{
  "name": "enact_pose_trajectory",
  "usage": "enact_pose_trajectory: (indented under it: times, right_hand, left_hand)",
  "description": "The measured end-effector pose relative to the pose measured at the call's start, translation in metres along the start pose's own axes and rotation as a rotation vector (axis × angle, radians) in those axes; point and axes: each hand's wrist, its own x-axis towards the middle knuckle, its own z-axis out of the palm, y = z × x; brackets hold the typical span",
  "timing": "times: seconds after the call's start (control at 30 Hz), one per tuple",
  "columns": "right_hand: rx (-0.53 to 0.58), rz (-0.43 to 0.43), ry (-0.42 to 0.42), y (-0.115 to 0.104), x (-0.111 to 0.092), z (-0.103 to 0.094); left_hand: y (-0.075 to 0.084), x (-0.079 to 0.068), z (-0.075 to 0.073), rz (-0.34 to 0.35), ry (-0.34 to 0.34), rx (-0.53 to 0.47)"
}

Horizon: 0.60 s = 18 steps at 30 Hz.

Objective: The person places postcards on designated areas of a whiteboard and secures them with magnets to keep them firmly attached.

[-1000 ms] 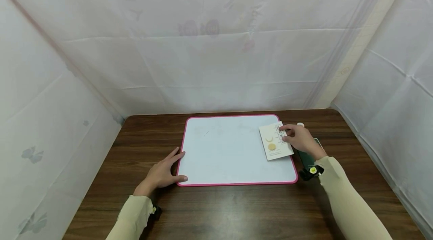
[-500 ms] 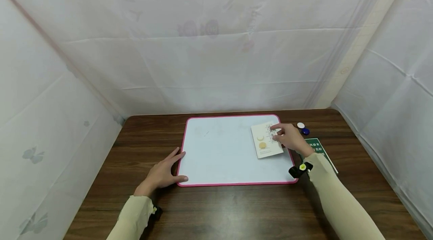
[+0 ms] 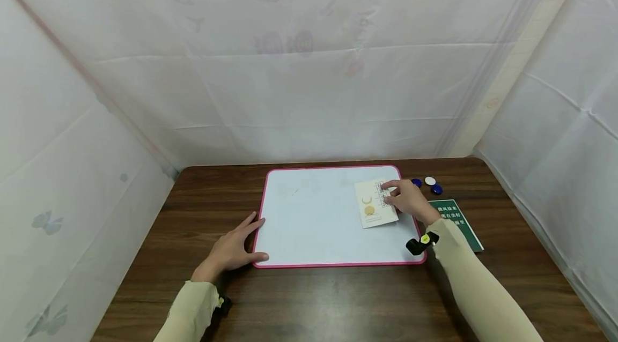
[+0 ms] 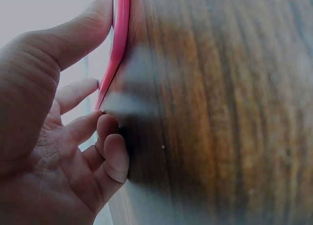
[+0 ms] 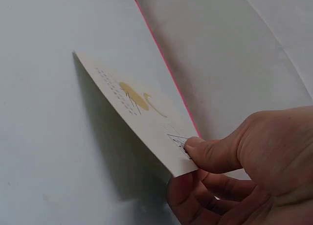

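My right hand [image 3: 406,200] pinches a cream card [image 3: 370,214] by its right edge, thumb on its printed face and fingers beneath. In the right wrist view the card [image 5: 142,107] is tilted above the white surface, casting a shadow, with a gold disc and crescent on it. Under it lies a whiteboard [image 3: 309,224] with a pink rim. At the board's left edge my left hand [image 3: 230,250] is spread, the thumb and index fingertips resting on the rim. In the left wrist view, the thumb of the left hand [image 4: 63,117] lies at the pink rim [image 4: 120,39].
Right of the board, a dark green card [image 3: 465,229] with white characters lies partly under the right forearm. Behind the right hand are a white round magnet-like disc [image 3: 430,181] and two blue discs [image 3: 436,190]. White sheeting [image 3: 309,90] encloses the brown wooden table [image 3: 309,304].
My right hand has carried the cream card leftward over the whiteboard, uncovering the discs and more of the green card. The left hand stays at the board's edge.
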Motion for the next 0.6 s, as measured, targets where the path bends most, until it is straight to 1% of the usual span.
enact_pose_trajectory:
  times: [0.27,0.5,0.6]
  right_hand:
    - [-0.058,0.014,-0.003,-0.0011,-0.0009,0.0024]
    - [-0.130,0.018,0.006,-0.0043,-0.0004,0.0043]
    - [-0.139,0.021,0.007,-0.0053,-0.0013,0.0051]
  left_hand:
    - [0.0023,-0.0003,0.0001,-0.002,0.000,-0.005]
    - [0.0030,0.0006,0.0003,0.010,0.006,0.005]
    - [0.0025,0.0003,0.0008,0.001,0.003,-0.002]
